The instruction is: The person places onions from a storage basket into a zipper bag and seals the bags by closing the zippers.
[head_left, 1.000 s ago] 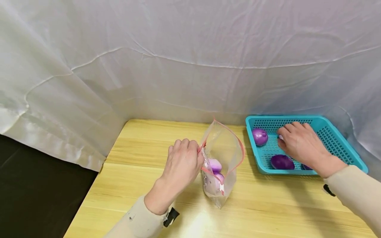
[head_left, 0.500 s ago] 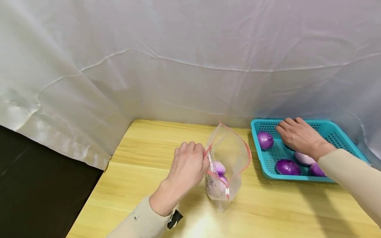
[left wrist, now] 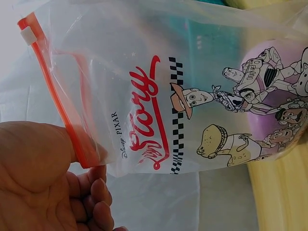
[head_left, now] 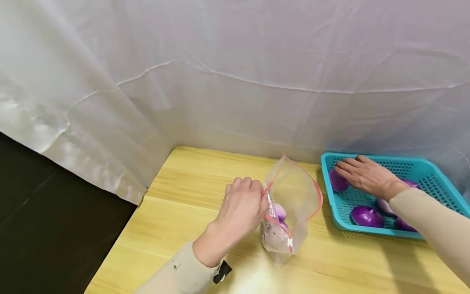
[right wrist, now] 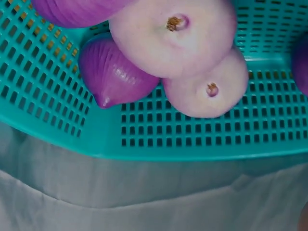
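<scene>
Leftmost onion [head_left: 339, 183] sits at the L end of the teal basket [head_left: 367, 231], partly under our R hand [head_left: 365, 175]; vs. approx. 1 s earlier, we have the hand over this onion instead of mid-basket; for the work in hand, we judge the reach is at the onion, but no lift is shown yet; R fingers: loosely extended, not curled into a fist; nothing visibly gripped; thumb hidden, so we can't tell if contact is made; L hand [head_left: 244, 206]: thumb & fingers pinch the rim of the clear zip bag [head_left: 293, 200], unchanged; its mouth gapes, w/ bagged onions [head_left: 280, 211] inside; bag appears to stand on the wood-grain table [head_left: 183, 183], L of the basket.

Other items: we see a near purple onion [head_left: 367, 216], a pale onion [head_left: 385, 207] & others to the R, all in the basket; R sleeve [head_left: 426, 216] hides part of this group; white curtain [head_left: 238, 102] hangs behind the table.

Obstructions: basket's L wall stands betw. leftmost onion & bag; film looks thin, so we expect the mouth to sag if the L pinch slackens; white zip slider [left wrist: 28, 35] is clear of the pinch.
</scene>
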Demonstrator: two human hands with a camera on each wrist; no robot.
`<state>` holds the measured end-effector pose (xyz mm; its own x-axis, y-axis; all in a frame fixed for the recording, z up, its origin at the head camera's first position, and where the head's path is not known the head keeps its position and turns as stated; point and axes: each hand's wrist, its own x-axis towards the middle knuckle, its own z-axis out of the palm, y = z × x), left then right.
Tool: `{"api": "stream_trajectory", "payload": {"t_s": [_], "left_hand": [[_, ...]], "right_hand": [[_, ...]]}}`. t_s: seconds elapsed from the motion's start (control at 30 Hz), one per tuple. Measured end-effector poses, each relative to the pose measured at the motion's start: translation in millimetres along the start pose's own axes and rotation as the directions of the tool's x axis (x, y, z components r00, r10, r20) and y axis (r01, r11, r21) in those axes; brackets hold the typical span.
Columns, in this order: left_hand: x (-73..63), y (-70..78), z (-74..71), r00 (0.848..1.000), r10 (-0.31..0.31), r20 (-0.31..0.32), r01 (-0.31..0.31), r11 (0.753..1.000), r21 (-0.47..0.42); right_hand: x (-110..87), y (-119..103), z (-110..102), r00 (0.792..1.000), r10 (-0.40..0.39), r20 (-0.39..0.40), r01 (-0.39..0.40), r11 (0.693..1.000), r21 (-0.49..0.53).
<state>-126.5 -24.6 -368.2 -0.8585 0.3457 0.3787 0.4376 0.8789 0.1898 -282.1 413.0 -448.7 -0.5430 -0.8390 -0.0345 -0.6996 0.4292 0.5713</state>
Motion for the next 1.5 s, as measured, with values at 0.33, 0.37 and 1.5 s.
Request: {"api": "stream_trajectory", "payload": {"t_s": [0.33, 0.37, 1.5], "left_hand": [[-0.1, 5.2, 1.6, 0.999, 0.032, -0.008, -0.032, 0.999, 0.012], [-0.3, 5.8, 1.6, 0.999, 0.033, -0.009, -0.033, 0.999, 0.014], [6.3, 5.5, -1.0, 0.998, 0.059, -0.004, -0.059, 0.996, -0.063]], "right_hand": [[-14.1, -6.3, 25.6, 0.999, 0.005, 0.034, -0.006, 1.0, 0.012], [-15.0, -6.4, 26.9, 0.999, 0.005, 0.032, -0.005, 1.0, 0.008], [-59.6, -19.4, 8.2, 0.935, 0.354, 0.024, -0.354, 0.928, 0.117]]}}
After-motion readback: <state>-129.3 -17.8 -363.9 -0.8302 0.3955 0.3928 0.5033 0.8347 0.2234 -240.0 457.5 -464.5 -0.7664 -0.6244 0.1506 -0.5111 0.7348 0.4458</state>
